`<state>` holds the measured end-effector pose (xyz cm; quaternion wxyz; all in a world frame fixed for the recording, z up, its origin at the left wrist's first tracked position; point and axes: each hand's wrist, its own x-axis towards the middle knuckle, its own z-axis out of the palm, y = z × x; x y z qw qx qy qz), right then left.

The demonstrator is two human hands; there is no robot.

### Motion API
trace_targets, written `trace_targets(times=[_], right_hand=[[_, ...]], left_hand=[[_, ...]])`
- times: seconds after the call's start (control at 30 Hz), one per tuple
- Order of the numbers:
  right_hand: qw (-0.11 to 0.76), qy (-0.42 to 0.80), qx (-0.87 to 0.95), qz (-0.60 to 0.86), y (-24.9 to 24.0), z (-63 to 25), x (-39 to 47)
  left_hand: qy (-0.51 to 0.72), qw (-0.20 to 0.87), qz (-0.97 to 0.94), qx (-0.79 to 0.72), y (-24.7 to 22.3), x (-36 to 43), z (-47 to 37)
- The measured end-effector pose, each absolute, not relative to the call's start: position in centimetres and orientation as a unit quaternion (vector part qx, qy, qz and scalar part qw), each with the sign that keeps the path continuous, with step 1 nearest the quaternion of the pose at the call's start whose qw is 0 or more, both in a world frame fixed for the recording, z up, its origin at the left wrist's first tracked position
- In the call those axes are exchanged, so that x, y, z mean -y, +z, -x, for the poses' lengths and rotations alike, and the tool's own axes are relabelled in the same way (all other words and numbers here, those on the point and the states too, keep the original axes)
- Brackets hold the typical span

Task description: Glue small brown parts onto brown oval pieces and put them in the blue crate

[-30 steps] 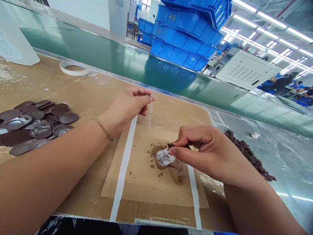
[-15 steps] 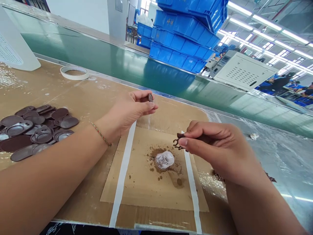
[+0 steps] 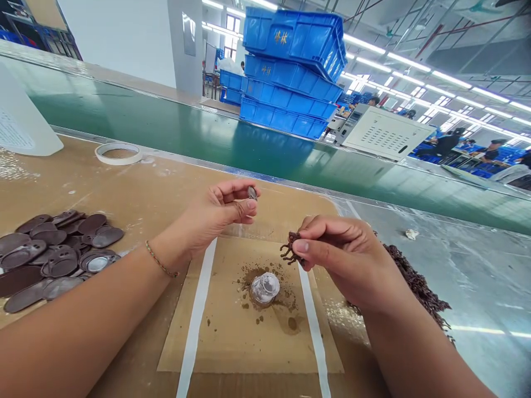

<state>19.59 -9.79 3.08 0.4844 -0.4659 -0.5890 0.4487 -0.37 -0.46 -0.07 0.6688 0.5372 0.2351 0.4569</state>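
Note:
My left hand [image 3: 222, 213] pinches a small brown disc [image 3: 252, 193] between thumb and fingertips, held above the cardboard mat [image 3: 232, 331]. My right hand [image 3: 344, 257] pinches a small brown branched piece [image 3: 289, 251] a short way to the right of the disc. Below and between both hands a small clear glue cup [image 3: 265, 288] sits on the mat amid brown smears. The two pieces are apart, not touching.
A heap of brown oval plates [image 3: 53, 254] lies at the left. A pile of small brown branched pieces [image 3: 415, 284] lies behind my right wrist. A tape roll [image 3: 118, 153] and white container [image 3: 20, 124] stand far left. Beyond runs a green conveyor belt [image 3: 215, 138] with stacked blue crates [image 3: 290, 72].
My right hand rose from the glue cup with the branched piece and moved up toward my left hand, which turned the disc into view. The camera tilted up.

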Motion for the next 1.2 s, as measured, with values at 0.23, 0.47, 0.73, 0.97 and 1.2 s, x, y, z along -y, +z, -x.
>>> trace_targets(times=[0.23,0.47,0.73,0.97,1.2], right_hand=[[0.351,0.356,0.700,0.510,3.5,-19.0,10.4],[0.269,0.311,0.755,0.511,4.0,-18.2,10.5],[0.254,0.288,0.759,0.526,3.8,-18.1,10.6],[0.250,0.279,0.764,0.526,3.9,-17.8,10.4],[0.281,0.295,0.743,0.531,3.8,-18.0,10.4]], left_hand=[[0.451,0.655,-0.555,-0.245,0.0,0.5,0.3],[0.456,0.649,-0.546,-0.270,0.3,0.6,0.2],[0.456,0.644,-0.554,-0.267,0.3,0.6,0.3],[0.456,0.639,-0.562,-0.262,0.2,0.6,0.3],[0.456,0.641,-0.559,-0.263,0.2,0.6,0.3]])
